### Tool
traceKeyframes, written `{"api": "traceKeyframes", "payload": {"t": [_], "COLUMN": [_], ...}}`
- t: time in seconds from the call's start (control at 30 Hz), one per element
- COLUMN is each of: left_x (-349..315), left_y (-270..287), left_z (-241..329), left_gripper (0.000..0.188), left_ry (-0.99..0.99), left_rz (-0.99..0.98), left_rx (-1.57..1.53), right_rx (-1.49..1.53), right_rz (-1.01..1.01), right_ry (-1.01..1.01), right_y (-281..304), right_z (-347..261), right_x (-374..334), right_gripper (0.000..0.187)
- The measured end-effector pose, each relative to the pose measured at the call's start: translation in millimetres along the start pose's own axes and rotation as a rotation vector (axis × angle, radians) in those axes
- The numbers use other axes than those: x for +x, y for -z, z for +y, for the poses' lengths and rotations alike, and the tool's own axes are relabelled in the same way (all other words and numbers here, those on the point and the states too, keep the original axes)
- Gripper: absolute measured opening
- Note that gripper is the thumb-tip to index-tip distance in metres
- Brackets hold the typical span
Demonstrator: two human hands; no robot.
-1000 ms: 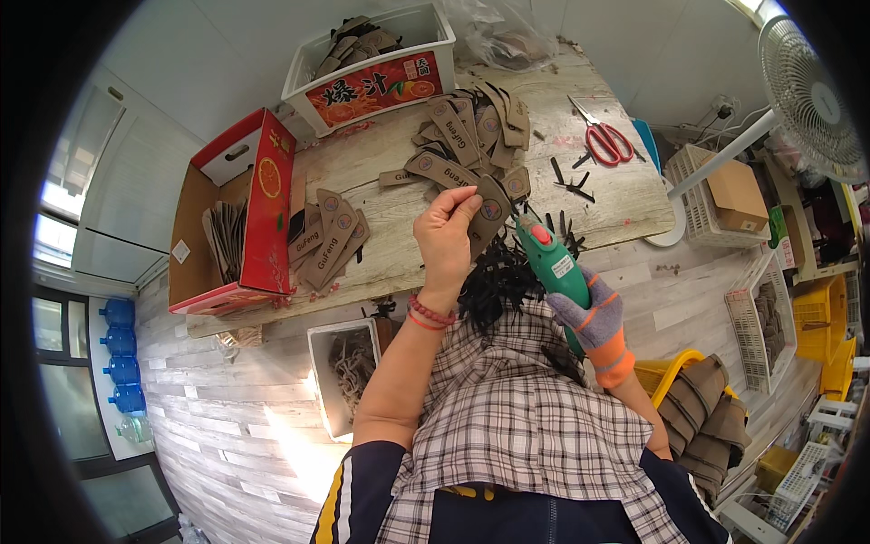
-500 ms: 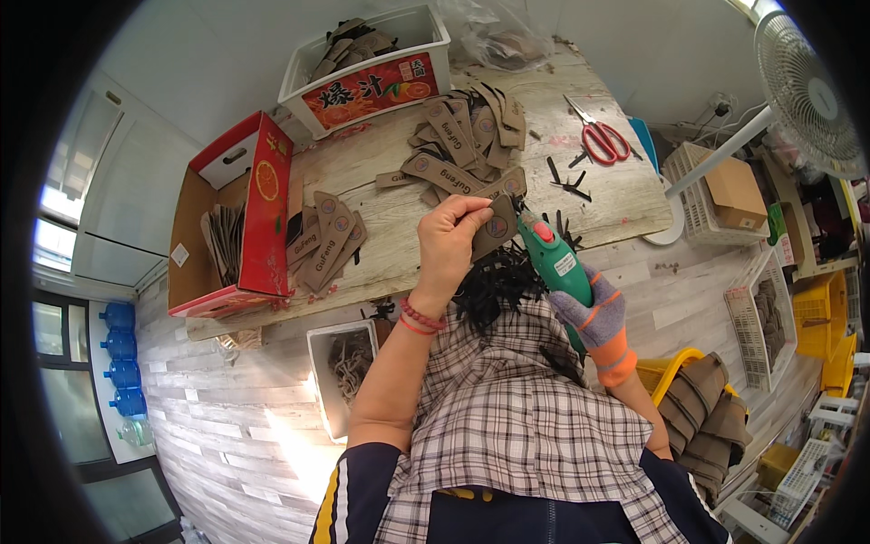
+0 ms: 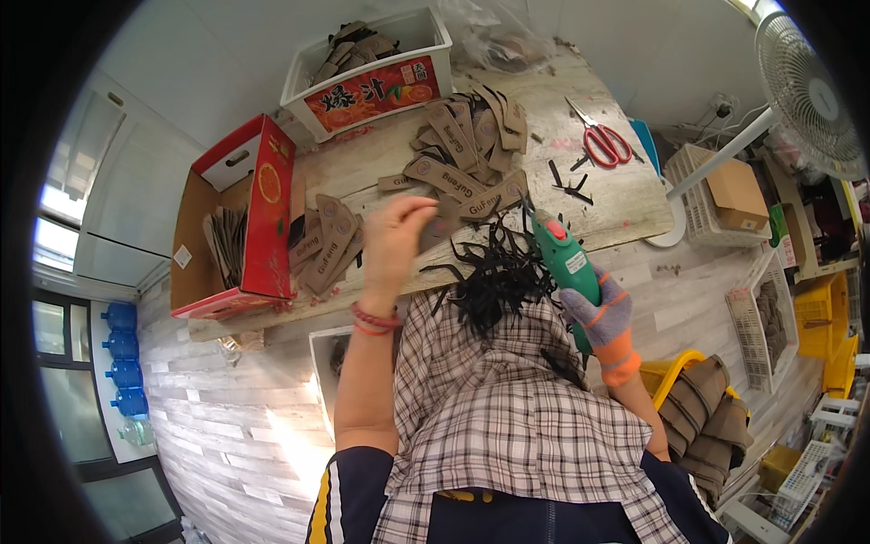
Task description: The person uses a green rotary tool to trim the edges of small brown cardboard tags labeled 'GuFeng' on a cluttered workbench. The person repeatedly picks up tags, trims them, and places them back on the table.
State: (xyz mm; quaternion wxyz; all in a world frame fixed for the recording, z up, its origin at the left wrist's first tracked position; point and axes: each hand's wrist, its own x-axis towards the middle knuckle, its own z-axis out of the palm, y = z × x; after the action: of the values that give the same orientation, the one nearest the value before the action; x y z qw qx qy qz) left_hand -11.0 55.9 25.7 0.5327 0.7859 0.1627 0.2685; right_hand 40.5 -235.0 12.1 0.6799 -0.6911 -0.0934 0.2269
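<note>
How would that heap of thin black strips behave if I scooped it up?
The heap of thin black strips is probably floppy, since many strips curl and bend. It may lift as a clump, because they overlap. It's likely light for its bulk, being narrow pieces.

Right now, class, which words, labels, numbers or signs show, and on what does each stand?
I copy no wording, only places.
Brown strips: dark lettering, clear on several.
White box: large black characters on red.
Red carton: lettering, steeply angled; sticker too small.
Green power tool: white label, too small.
Fan hub: marking too small.
</note>
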Motion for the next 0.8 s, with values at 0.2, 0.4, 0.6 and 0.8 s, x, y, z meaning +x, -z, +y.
{"api": "traceKeyframes", "payload": {"t": [0.2, 0.4, 0.6, 0.8], "left_x": [25.7, 47.7, 36.7, 8.3], "left_y": [-0.1, -138.6, -125.2, -88.4], "left_z": [-39.3, -55.2, -29.4, 7.2], "left_gripper": [0.017, 0.020, 0.019, 0.010], "left_ry": [-0.330, -0.361, -0.153, 0.141], "left_rz": [0.296, 0.013, 0.134, 0.322], "left_rx": [0.778, 0.848, 0.152, -0.857], "right_rx": [-0.029, -0.053, -0.025, -0.090], "right_rz": [0.068, 0.123, 0.156, 0.060], "right_ry": [0.048, 0.006, 0.035, 0.054], "right_y": [9.8, 10.5, 13.0, -12.3], "right_z": [10.4, 6.7, 11.0, 10.7], "right_x": [1.7, 0.3, 1.6, 3.0], "right_gripper": [0.040, 0.037, 0.040, 0.047]}}
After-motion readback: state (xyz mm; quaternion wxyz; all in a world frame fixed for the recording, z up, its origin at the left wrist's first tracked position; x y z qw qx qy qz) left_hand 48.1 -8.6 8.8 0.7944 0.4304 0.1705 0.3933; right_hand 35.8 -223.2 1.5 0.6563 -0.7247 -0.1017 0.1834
